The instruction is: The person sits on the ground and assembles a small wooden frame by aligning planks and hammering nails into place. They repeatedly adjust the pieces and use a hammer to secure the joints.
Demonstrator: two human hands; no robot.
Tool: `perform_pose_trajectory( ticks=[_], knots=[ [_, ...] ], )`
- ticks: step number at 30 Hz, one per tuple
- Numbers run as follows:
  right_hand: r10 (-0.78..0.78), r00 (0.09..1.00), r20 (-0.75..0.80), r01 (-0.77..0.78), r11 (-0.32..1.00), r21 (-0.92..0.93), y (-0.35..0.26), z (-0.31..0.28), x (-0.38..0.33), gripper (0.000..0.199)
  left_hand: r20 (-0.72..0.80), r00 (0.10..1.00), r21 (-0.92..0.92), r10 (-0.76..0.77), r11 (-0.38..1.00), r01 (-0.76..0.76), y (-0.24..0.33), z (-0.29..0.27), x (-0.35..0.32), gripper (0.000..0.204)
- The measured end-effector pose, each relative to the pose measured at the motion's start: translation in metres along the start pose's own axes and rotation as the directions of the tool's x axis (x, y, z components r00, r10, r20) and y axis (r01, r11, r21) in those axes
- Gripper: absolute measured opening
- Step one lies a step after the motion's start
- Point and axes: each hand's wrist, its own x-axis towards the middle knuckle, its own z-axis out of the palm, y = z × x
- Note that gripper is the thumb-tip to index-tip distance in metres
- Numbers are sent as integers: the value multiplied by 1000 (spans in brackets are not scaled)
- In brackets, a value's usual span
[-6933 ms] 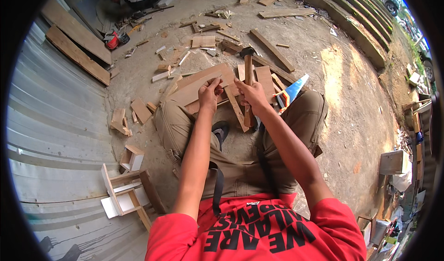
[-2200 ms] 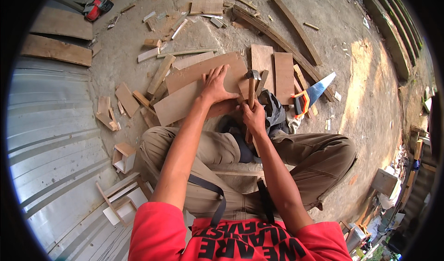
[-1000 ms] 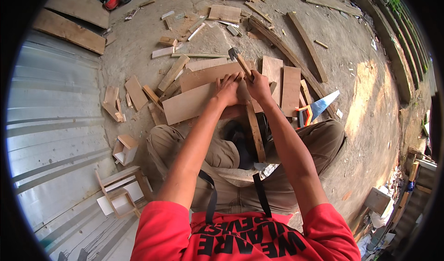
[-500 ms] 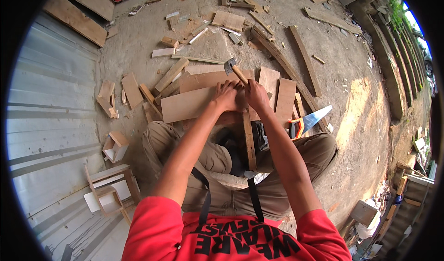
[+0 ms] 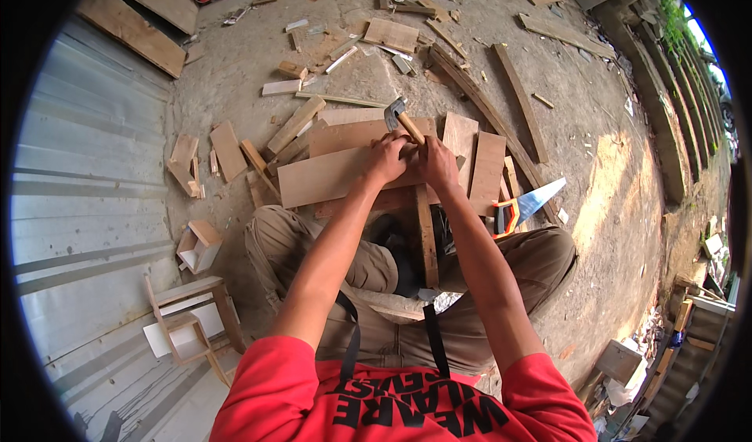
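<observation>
The person is sitting on the dirt ground (image 5: 627, 191) with both arms stretched forward, and the 2 hands are meeting just above a wide plywood board (image 5: 329, 175). The right hand (image 5: 435, 162) is wrapping its fingers (image 5: 429, 143) closed around the wooden handle of a hammer (image 5: 401, 117), whose metal head is sticking up and away, just beyond the fingertips. The left hand (image 5: 385, 158) is pressing against the same spot, its fingers (image 5: 392, 140) curled shut beside the handle (whether they are pinching anything small cannot be told at this size). A narrow wooden strip (image 5: 425, 234) is running from right beneath the fingers back toward the person's lap, between the knees. To the right of the fingers, 2 short planks (image 5: 474, 156) are lying side by side, and farther right and nearer the body a handsaw (image 5: 526, 207) with an orange and black handle is resting on the ground beside the right knee. To the left of the fingers, several offcuts (image 5: 227, 150) are lying scattered, well apart from the hands. Farther left and closer to the body, a small open wooden box (image 5: 200, 244) is sitting next to corrugated metal sheeting (image 5: 86, 207). Beyond the fingers, 2 long boards (image 5: 501, 105) are lying slanted across the dirt.
</observation>
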Motion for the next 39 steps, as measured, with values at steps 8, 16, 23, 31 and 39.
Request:
perform_pose_trajectory(
  ticks=[8,16,23,31,39],
  knots=[
    [-23,1000,18,23,1000,1,12,-3,-3,27,-151,988,129,19,992,0,-1,20,2,16],
    [-11,1000,4,11,1000,-10,15,-9,-10,17,-181,982,278,61,961,-8,-4,31,1,17],
    [-68,992,110,75,995,-59,12,-20,5,17,-108,994,271,-4,962,33,-4,29,7,19],
    [-16,993,118,20,999,-33,3,-17,11,22,-147,985,260,87,965,-47,-3,24,3,21],
    [98,994,-38,-88,973,212,-12,-30,-14,27,-204,978,116,49,993,-26,-6,35,6,11]
  ],
)
